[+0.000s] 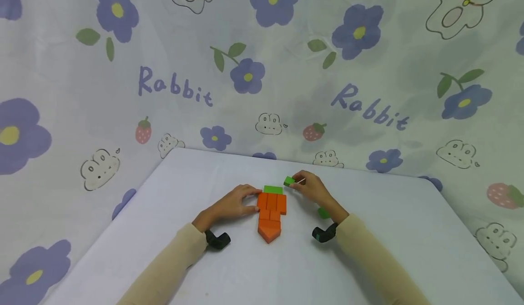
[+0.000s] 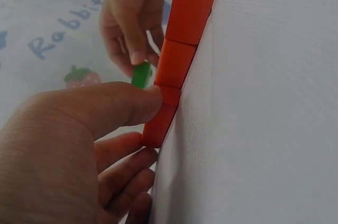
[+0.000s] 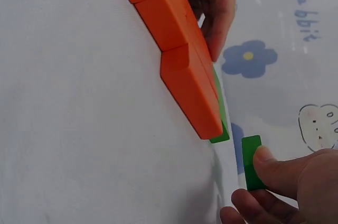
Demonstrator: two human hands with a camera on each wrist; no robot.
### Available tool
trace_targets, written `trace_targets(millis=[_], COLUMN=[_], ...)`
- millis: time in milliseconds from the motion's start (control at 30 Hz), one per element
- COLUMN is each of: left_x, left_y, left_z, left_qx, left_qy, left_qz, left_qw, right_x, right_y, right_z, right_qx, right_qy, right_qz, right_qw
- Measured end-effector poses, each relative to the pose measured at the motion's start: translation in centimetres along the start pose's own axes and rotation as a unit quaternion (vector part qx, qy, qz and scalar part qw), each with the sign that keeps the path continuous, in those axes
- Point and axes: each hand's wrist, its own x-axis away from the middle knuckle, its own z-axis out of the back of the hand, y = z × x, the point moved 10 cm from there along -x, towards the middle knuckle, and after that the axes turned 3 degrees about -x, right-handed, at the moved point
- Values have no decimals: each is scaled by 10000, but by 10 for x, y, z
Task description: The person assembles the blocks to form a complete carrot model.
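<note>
Orange blocks [image 1: 269, 215] lie joined in a carrot shape on the table, with a pointed piece at the near end. A flat green block [image 1: 273, 189] sits against the wide far end. My left hand [image 1: 237, 201] is at the left side of the shape, thumb and index finger at the two ends of the leftmost upper orange block [image 2: 160, 123]. Beyond and right of the shape, my right hand [image 1: 312, 187] pinches a small green block [image 3: 253, 161] between thumb and fingers. Another green block [image 1: 323, 212] lies partly hidden under the right wrist.
The white table [image 1: 356, 268] reaches back to a hanging cloth [image 1: 294, 68] printed with flowers, rabbits and strawberries. Black wrist devices stick out inward from the left wrist [image 1: 219, 241] and the right wrist [image 1: 323, 234], on both sides of the orange shape.
</note>
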Motion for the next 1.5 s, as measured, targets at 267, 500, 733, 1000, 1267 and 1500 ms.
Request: trace_targets(millis=[267, 500, 733, 1000, 1267, 1500], left_x=[1, 0, 1, 1, -1, 0], left_y=[1, 4, 3, 1, 3, 4], left_z=[-15, -15, -11, -5, -4, 0], left_qx=[63, -20, -141, -57, -64, -51], left_qy=[-165, -144, -113, -76, -16, 30], left_qz=[157, 62, 30, 75, -43, -39], left_qw=[9997, 9999, 9998, 9999, 10000, 10000], right_x=[10, 13, 10, 7, 6, 11], right_y=[27, 26, 18, 9, 1, -20], right_z=[-16, -17, -22, -21, -12, 15], right_qx=[-34, -22, 231, 339, 394, 343], right_qy=[319, 511, 498, 548, 437, 684], right_qz=[-208, 31, 254, 341, 400, 979], right_qw=[9993, 9987, 9982, 9973, 9975, 9922])
